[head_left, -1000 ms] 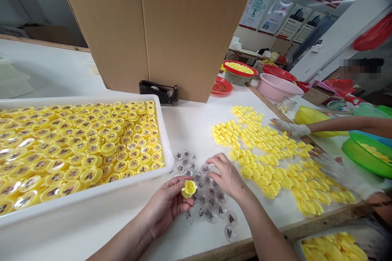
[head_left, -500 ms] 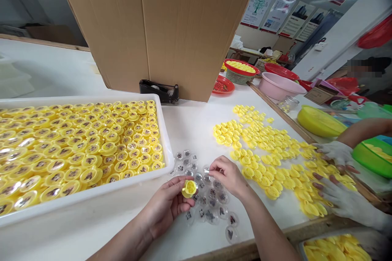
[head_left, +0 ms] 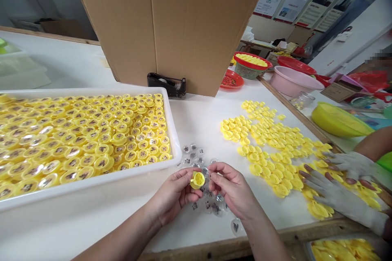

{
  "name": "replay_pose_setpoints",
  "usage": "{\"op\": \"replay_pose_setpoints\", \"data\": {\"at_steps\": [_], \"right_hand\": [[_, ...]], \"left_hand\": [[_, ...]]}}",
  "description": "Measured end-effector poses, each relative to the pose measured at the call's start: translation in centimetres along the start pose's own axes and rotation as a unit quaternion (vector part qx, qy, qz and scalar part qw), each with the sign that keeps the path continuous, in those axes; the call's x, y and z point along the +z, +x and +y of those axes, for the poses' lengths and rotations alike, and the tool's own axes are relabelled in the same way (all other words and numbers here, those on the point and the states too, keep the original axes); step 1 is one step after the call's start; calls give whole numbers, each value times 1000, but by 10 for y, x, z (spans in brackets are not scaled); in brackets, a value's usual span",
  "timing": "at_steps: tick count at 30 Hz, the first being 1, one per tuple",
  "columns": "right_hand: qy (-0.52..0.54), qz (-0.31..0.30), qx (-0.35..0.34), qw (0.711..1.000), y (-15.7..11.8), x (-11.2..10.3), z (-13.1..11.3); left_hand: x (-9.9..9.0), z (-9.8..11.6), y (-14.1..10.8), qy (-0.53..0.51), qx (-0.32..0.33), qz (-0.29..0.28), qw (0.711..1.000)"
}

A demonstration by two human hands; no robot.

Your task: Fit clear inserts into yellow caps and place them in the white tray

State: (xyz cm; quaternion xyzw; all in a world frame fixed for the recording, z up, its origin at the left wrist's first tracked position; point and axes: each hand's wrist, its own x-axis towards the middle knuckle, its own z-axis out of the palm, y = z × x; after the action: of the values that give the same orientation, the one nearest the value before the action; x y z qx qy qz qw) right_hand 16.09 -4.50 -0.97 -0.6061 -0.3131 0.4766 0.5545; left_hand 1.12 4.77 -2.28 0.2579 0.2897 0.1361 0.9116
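My left hand (head_left: 179, 189) pinches a small yellow toy cup (head_left: 197, 179) by its side, its open mouth turned up towards me. Just right of it, my right hand (head_left: 228, 183) has thumb and fingers closed on a clear plastic disc (head_left: 205, 172), mostly hidden by the fingertips. Beneath both hands lie several loose clear discs (head_left: 217, 209) with dark printed pictures. On the left a white tray (head_left: 176, 147) holds rows of yellow cups (head_left: 101, 162) topped with such pictures.
A tall cardboard box (head_left: 183, 28) and a black tape dispenser (head_left: 167, 85) stand behind. Yellow pieces (head_left: 275, 163) spread across the table's right side, where a co-worker's gloved hands (head_left: 333, 195) lie on them. Basins (head_left: 294, 81) stand beyond the wooden edge.
My right hand has lifted from the clear discs and come close beside the cup in my left hand. The co-worker's nearer gloved hand has moved left over the yellow pieces. The view has shifted slightly.
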Motion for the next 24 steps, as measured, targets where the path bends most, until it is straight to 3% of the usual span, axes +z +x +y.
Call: {"op": "replay_pose_setpoints", "data": {"at_steps": [4,9,16,24], "right_hand": [[-33,-19,2,999,0,8,1],[-171,-25,-33,984,-4,13,-14],[-375,-10,-143,916,-13,20,-30],[-403,-43,-192,894,-15,18,-34]], "left_hand": [[-2,-2,1,6,22,-23,999],[-2,-2,1,13,29,-18,999],[-1,-5,1,15,26,-23,999],[0,-6,-4,19,41,-41,998]]}}
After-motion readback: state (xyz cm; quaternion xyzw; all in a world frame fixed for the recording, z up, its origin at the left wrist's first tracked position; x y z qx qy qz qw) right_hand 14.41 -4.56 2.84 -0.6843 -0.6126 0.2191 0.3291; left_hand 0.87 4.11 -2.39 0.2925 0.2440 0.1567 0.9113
